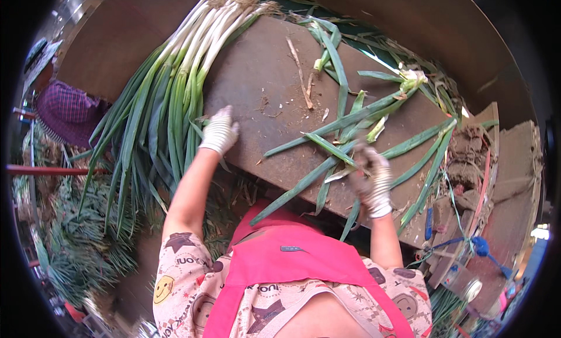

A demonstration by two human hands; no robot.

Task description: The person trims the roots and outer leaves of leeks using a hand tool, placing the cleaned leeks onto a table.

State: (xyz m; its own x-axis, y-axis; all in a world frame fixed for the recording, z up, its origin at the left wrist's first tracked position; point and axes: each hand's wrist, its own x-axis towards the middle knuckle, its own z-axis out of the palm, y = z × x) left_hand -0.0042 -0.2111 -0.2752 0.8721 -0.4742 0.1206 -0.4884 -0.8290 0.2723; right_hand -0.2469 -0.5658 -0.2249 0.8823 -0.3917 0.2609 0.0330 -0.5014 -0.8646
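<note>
My left hand (220, 131), in a whitish ribbed glove, rests at the right edge of a large bunch of green onions (188, 75). Their roots lie at the far edge of the metal table (258, 75), and their long leaves hang over the near edge. Whether the fingers hold a leaf is unclear. Among stripped green onion leaves (315, 175) is my right hand (372, 180), gloved too and soiled at the fingers. Motion blurs it, so its grip cannot be made out. A cut leaf (331, 148) and a pale leaf strip (341, 174) end beside its fingertips.
More leaf scraps (412, 81) line the far right edge, below a raised metal wall (473, 39). Dry stalks (300, 72) and soil crumbs lie mid-table. A wooden holder (471, 162) with cords stands at right. Leafy heaps (87, 232) and a purple checked hat (68, 110) are at left.
</note>
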